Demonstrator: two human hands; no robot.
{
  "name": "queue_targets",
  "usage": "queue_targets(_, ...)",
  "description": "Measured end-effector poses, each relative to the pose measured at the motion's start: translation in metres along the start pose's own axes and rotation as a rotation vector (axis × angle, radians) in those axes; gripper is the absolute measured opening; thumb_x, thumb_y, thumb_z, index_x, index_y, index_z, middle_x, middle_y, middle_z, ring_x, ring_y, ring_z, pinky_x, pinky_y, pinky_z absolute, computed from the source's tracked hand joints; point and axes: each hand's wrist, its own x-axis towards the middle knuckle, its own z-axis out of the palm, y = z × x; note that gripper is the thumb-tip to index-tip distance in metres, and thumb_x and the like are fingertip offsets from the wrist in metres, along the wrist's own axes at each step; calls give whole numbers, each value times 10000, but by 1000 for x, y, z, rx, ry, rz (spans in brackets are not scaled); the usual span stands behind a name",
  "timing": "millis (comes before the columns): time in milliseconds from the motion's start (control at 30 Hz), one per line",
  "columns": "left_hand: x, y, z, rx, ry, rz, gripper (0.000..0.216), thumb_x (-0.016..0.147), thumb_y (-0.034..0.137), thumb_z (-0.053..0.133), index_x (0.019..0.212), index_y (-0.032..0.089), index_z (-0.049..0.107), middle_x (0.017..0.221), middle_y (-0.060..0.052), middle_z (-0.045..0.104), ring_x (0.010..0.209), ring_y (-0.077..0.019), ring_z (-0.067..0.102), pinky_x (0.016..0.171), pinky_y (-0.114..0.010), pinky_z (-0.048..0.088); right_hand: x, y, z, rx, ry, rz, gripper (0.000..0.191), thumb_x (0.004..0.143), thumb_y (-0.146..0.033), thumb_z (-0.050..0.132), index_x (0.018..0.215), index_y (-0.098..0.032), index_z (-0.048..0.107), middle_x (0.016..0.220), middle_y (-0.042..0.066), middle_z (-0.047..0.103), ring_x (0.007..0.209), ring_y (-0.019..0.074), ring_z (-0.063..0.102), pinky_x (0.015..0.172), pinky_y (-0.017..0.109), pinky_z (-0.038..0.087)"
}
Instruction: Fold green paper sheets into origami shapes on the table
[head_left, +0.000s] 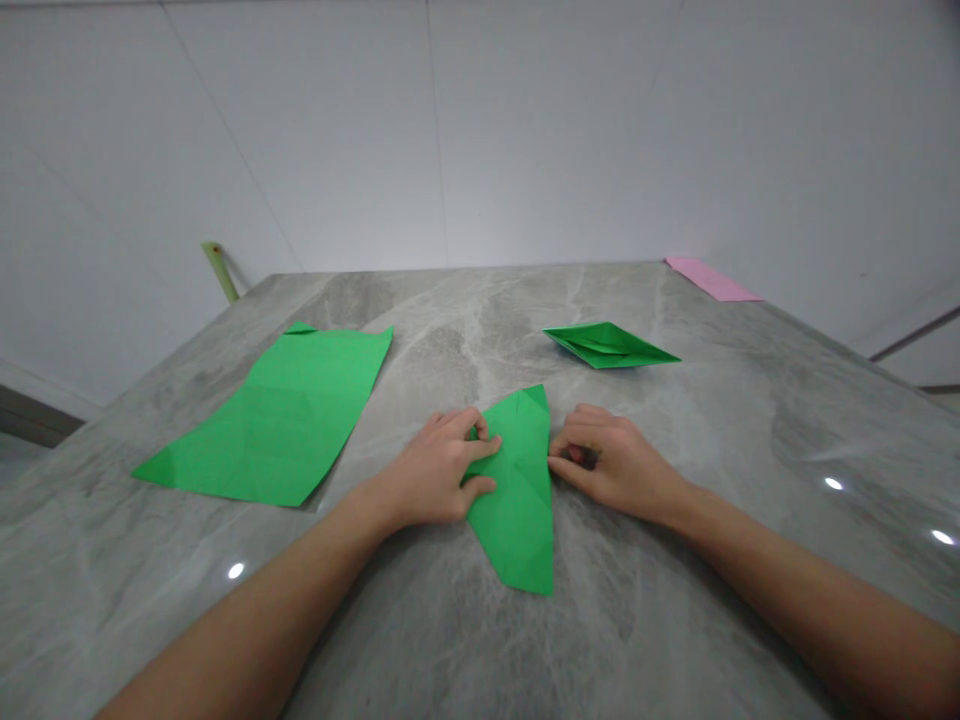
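A folded piece of green paper (517,490) lies on the table in front of me, creased, with angled corners at its far and near ends. My left hand (446,465) grips its left edge, thumb and forefinger on top and the other fingers curled. At the right edge, my right hand (611,455) is closed in a pinch, thumb and forefinger on the paper's rim. Beyond my right hand rests a green folded paper shape (609,345), pointed at both ends and layered in the middle.
To the left lies a larger green sheet (281,420) with lifted corners. A pink paper (712,279) sits at the far right edge of the grey marbled table (465,310). Behind stands a white wall (480,130); a pale green handle-like object (220,271) shows past the far left edge.
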Motion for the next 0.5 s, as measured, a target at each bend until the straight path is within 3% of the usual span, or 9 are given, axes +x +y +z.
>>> queue_targets(233, 2, -2, 2, -11, 27, 75, 251, 891, 321, 669, 1118, 241, 739, 1078, -98, 574, 1034, -250, 554, 924, -417, 461, 1, -2, 0, 26, 36, -13, 101, 818, -149, 630, 723, -181, 646, 646, 12, 575, 694, 177, 526, 650, 294, 397)
queue_targets(500, 1, 0, 3, 18, 46, 101, 272, 928, 365, 615, 1149, 257, 731, 1172, -122, 566, 1151, -275, 523, 991, -450, 432, -1, -3, 2, 47, 87, -96, 51, 839, -185, 652, 885, -179, 674, 803, 51, 646, 804, 205, 549, 757, 355, 433)
